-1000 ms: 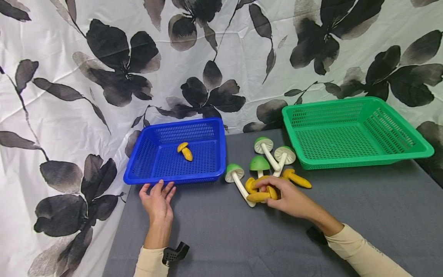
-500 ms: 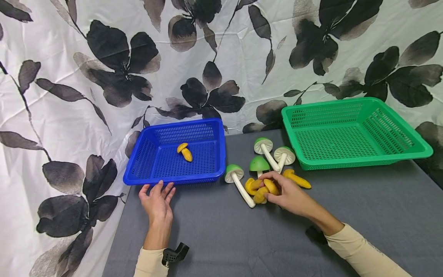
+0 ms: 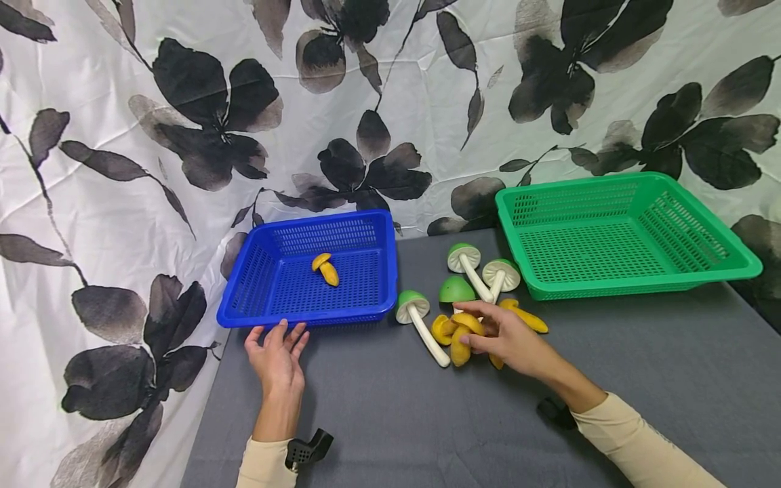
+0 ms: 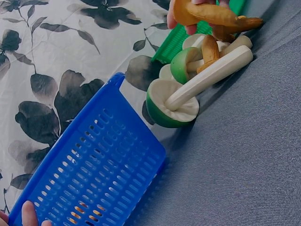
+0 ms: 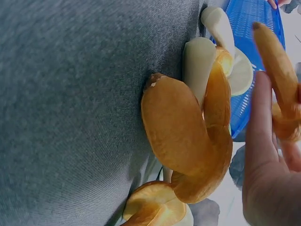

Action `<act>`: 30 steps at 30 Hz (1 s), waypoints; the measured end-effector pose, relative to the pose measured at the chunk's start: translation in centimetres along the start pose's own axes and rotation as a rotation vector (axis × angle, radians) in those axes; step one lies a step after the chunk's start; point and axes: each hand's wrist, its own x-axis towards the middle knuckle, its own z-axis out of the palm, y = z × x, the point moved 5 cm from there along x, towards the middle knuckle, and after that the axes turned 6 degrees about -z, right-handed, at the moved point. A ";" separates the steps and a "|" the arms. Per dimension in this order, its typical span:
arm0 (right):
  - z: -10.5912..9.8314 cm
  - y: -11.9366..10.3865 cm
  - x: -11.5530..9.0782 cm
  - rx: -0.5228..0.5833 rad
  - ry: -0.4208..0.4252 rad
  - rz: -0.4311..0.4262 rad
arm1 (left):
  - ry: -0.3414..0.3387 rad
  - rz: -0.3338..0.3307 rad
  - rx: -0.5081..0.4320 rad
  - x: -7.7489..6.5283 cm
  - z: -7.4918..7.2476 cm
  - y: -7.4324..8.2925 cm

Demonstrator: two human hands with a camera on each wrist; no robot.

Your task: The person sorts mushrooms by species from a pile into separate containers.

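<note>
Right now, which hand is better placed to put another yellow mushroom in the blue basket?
Right, I'd say: the right hand pinches a yellow mushroom. The left hand holds none; it sits at the near rim of the blue basket, so could steady it.

A white, creased fabric sheet [image 3: 390, 163] hangs behind the counter [image 3: 378, 420], filling the upper part of the head view and running down its left side. Its print shows large black and smoky-gray flowers [image 3: 216, 122], some petals fading to a pale brownish wash, with thin dark stems and pointed leaves [image 3: 457, 39] between them. Soft wrinkles cross the white ground. The counter has a dark gray surface, its fine woven texture plain in both wrist views.
</note>
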 end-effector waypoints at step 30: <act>-0.8 -0.7 1.6 0.268 0.069 0.150 | 0.012 -0.006 0.000 0.0 0.0 0.1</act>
